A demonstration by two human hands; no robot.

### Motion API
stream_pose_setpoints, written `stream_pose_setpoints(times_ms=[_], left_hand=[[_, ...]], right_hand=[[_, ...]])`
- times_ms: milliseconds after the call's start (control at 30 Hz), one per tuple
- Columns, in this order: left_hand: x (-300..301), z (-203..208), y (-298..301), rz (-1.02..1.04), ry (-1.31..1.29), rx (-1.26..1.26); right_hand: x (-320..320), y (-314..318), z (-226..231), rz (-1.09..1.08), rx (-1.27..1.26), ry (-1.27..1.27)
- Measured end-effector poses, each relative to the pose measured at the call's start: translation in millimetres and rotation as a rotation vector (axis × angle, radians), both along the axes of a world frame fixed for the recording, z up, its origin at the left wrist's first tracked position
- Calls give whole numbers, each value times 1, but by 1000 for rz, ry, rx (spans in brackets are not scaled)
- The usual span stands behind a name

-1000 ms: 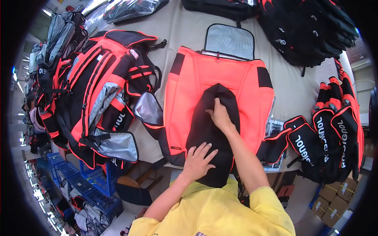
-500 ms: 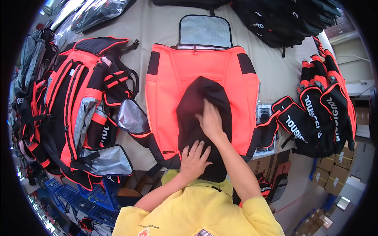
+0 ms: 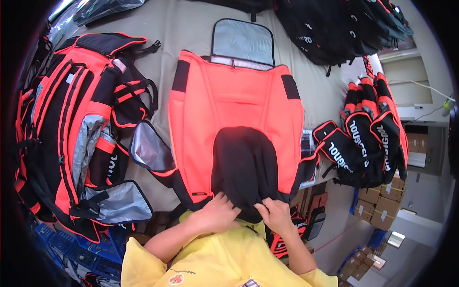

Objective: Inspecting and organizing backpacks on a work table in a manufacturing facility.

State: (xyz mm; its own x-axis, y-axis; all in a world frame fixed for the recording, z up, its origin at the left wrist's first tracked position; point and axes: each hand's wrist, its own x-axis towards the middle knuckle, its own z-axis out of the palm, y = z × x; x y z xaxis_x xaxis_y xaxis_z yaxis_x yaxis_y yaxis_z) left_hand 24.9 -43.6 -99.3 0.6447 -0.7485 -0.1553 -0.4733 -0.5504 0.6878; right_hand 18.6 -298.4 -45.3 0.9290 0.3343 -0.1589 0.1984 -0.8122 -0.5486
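Note:
A bright coral backpack (image 3: 239, 88) with black side patches lies flat on the table in front of me. Over its lower middle rests a black fabric piece (image 3: 244, 153), rounded at its far end and creased near me. My left hand (image 3: 221, 213) is closed at the near left edge of this fabric, its fingertips partly hidden. At the near right edge, my right hand (image 3: 276, 214) pinches the cloth between thumb and curled fingers. A grey-lined flap (image 3: 243, 42) is folded out beyond the backpack's far end, and a silvery side flap (image 3: 152, 146) spreads to its left.
Another coral and black backpack (image 3: 71, 129) lies on the left. Several black and coral pieces (image 3: 366, 143) hang over the table's right edge. Black bags (image 3: 330, 28) are piled at the far right. Blue crates (image 3: 103, 253) and cardboard boxes (image 3: 382, 201) stand below table level.
My right hand has come down off the middle of the black fabric to its near right edge. The fabric's far end has drawn toward me. My left hand has moved slightly nearer.

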Motion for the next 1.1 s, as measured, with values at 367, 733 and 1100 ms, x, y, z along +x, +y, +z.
stream_pose_setpoints(times_ms=[367,733,1100], left_hand=[[211,-105,-21,530,-533,266],[221,-44,1,446,-151,-192],[261,-38,21,378,-41,92]], right_hand=[[13,12,-24,199,-85,-27],[151,58,-62,656,-381,777],[185,73,-190,286,-334,-108]])
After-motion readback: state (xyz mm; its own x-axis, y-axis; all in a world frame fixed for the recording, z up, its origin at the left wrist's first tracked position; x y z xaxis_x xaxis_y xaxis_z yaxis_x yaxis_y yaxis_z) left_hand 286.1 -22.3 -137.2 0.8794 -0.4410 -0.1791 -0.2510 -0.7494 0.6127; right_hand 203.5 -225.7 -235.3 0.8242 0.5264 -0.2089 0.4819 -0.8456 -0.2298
